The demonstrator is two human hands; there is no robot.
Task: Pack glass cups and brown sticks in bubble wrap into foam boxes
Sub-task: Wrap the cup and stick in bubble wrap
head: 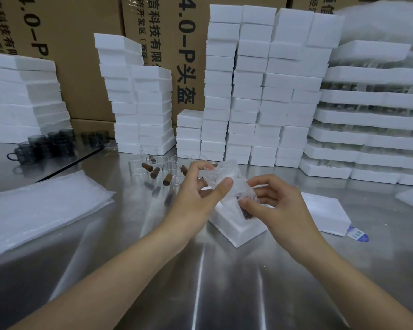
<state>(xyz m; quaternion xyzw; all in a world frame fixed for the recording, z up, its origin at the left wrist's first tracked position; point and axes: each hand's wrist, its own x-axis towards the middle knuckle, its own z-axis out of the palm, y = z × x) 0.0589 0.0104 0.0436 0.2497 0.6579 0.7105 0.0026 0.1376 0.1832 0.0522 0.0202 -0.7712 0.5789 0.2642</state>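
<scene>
My left hand (196, 195) and right hand (280, 207) each pinch one bubble-wrap bundle (227, 181): clear, crumpled, brown stick (245, 213) showing at its lower end. One foam box (234, 231) under fingers. Beyond fingertips: five loose brown sticks (155, 172), at least four glass cups (136, 164).

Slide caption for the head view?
Left hand and right hand grip a bubble-wrap bundle over a foam box, glass cups and brown sticks behind.
</scene>
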